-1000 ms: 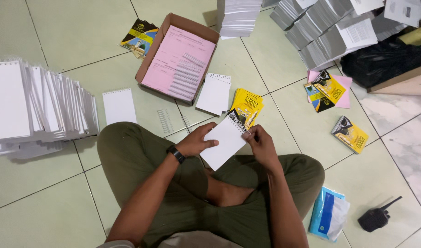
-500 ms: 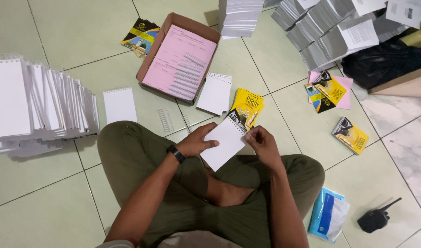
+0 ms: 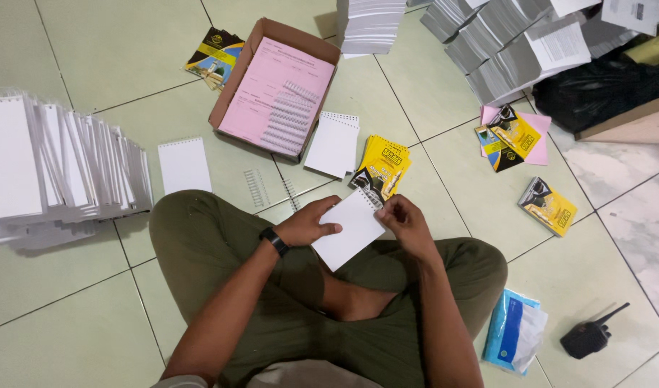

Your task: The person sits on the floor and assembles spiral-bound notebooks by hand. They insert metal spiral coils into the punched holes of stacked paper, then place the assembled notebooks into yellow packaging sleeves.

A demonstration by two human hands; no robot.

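Both hands' fingers pinch a white notepad; yellow booklets lie just beyond the fingers

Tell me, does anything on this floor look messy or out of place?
Mostly orderly. The row of white notepads at left leans over, slumped like toppled dominoes. Two loose wire spirals lie bare on the tiles, and a black handheld radio lies apart from the paper goods.

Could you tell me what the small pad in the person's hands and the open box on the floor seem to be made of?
Pad: plain white paper, matte, seemingly wire-bound along its top edge. Open box: brown cardboard by its dull walls, holding pink sheets and what look like metal binding coils.
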